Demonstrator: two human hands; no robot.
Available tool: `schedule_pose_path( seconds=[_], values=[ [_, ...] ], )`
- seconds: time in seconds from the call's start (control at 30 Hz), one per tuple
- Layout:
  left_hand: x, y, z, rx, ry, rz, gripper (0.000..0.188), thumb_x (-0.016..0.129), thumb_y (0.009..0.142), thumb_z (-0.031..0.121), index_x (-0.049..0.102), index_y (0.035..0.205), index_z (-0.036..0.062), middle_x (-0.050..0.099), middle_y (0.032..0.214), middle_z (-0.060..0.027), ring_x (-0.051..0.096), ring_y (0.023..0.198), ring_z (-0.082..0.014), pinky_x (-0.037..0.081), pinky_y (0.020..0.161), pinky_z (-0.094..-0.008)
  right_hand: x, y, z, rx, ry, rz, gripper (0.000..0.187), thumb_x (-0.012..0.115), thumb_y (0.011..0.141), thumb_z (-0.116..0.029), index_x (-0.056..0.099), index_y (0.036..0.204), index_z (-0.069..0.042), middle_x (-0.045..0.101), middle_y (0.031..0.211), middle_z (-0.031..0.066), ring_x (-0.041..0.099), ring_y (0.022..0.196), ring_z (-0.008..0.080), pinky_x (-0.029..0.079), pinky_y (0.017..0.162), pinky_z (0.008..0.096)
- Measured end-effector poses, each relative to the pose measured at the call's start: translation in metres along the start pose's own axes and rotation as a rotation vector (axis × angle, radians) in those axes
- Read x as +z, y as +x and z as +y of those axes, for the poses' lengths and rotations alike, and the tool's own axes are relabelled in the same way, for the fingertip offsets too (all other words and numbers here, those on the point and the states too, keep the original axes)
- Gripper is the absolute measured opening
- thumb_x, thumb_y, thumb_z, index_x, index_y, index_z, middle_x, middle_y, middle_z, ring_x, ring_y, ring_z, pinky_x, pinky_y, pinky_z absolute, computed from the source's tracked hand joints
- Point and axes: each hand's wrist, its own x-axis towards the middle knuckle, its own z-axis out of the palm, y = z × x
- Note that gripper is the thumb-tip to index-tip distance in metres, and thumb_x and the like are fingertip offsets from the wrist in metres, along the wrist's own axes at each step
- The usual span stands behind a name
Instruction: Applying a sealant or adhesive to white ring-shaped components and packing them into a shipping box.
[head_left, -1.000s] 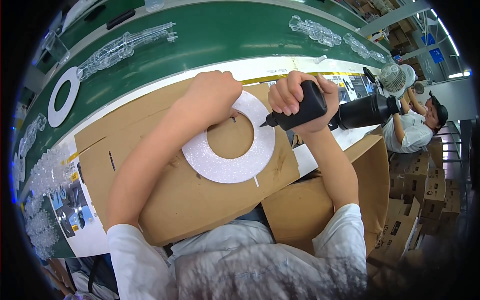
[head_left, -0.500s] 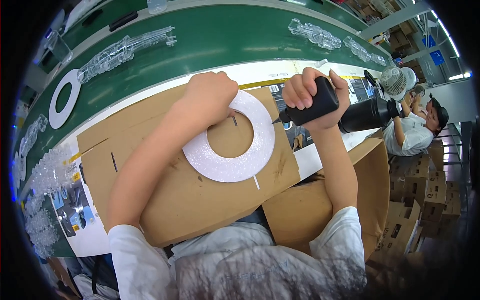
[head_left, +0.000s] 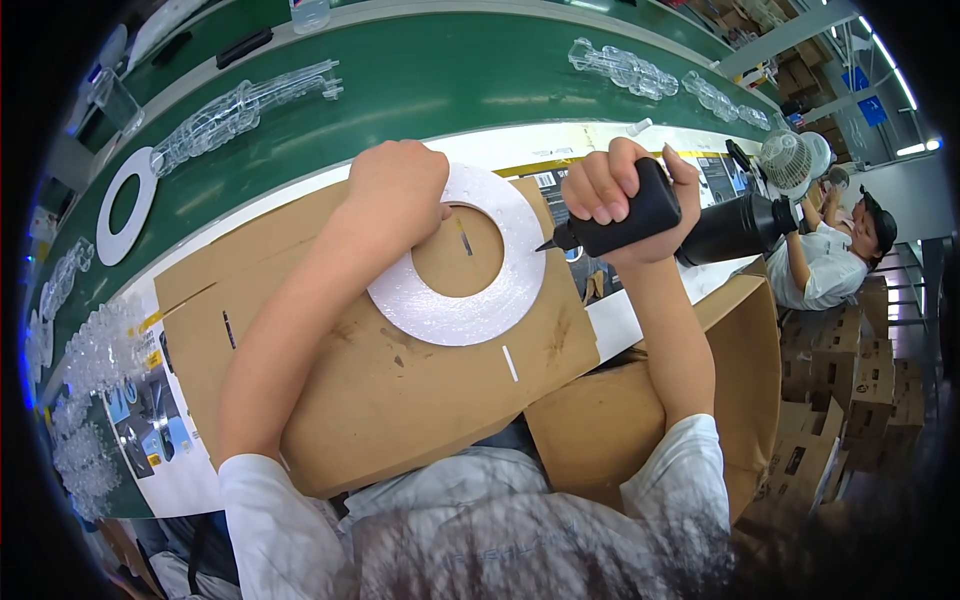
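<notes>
A flat white ring (head_left: 455, 322) with a glossy, speckled face is over a brown cardboard sheet (head_left: 400, 420). My left hand (head_left: 398, 195) is closed on the ring's upper left part, with fingers curled and a fingertip showing at the inner hole. In my right hand (head_left: 645, 200) is a black squeeze bottle (head_left: 628, 215) with a pointed nozzle. The bottle is tilted, and its tip points left at the ring's right outer edge. From this view I cannot tell whether the tip touches the ring.
Clear plastic parts lie on the green table (head_left: 440, 80), with a heap (head_left: 85, 450) at the left. Another white ring (head_left: 108, 225) lies far left. Right of my hand are a larger black bottle (head_left: 735, 230), a fan (head_left: 790, 160), an open carton (head_left: 735, 370) and a person (head_left: 825, 265).
My left hand and the ring have shifted slightly up and left over the cardboard, uncovering more of a white mark below. My right hand and the bottle have barely moved.
</notes>
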Motion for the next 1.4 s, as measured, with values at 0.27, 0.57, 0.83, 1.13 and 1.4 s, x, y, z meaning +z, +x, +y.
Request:
schedule_pose_path(
  seconds=[0.27,0.57,0.83,1.13,1.4],
  values=[
    [0.004,0.000,-0.003,-0.001,-0.003,0.015,0.037,0.082,0.074,0.032,0.072,0.090,0.0008,0.070,0.086,-0.0185,0.070,0.081,-0.0339,0.057,0.073,-0.0416,0.004,0.000,0.009,0.023,0.007,0.004,0.045,0.032,0.096,-0.046,0.044,0.069,-0.011,0.049,0.060,0.0021,0.044,0.058,0.0156,0.037,0.060,0.0302],
    [-0.003,0.000,0.002,-0.042,-0.004,-0.023,0.032,0.082,0.075,0.031,0.074,0.088,0.0028,0.072,0.089,-0.0149,0.071,0.087,-0.0310,0.058,0.074,-0.0395,0.004,-0.004,0.019,0.042,-0.005,-0.031,0.046,0.032,0.093,-0.046,0.045,0.070,-0.008,0.050,0.061,0.0044,0.046,0.061,0.0173,0.039,0.061,0.0298],
    [-0.001,0.000,-0.001,-0.038,0.007,-0.003,0.033,0.081,0.076,0.034,0.074,0.087,0.0036,0.072,0.088,-0.0137,0.071,0.085,-0.0303,0.058,0.072,-0.0395,0.003,-0.005,0.023,0.040,-0.044,-0.030,0.047,0.034,0.092,-0.047,0.045,0.069,-0.008,0.049,0.060,0.0044,0.046,0.060,0.0170,0.039,0.059,0.0298],
    [-0.001,-0.001,-0.001,-0.030,0.028,0.010,0.034,0.081,0.076,0.036,0.073,0.086,0.0039,0.071,0.088,-0.0133,0.071,0.085,-0.0294,0.058,0.072,-0.0393,0.005,-0.004,0.023,0.033,-0.071,-0.017,0.045,0.036,0.089,-0.047,0.045,0.069,-0.008,0.049,0.059,0.0045,0.046,0.058,0.0167,0.039,0.059,0.0294],
    [0.002,-0.001,-0.001,-0.034,0.045,0.009,0.034,0.081,0.076,0.035,0.074,0.088,0.0041,0.071,0.090,-0.0135,0.071,0.086,-0.0295,0.058,0.073,-0.0391,0.004,-0.004,0.023,0.036,-0.096,-0.016,0.044,0.037,0.089,-0.046,0.046,0.068,-0.008,0.051,0.059,0.0045,0.046,0.058,0.0167,0.039,0.059,0.0300]
  ],
)
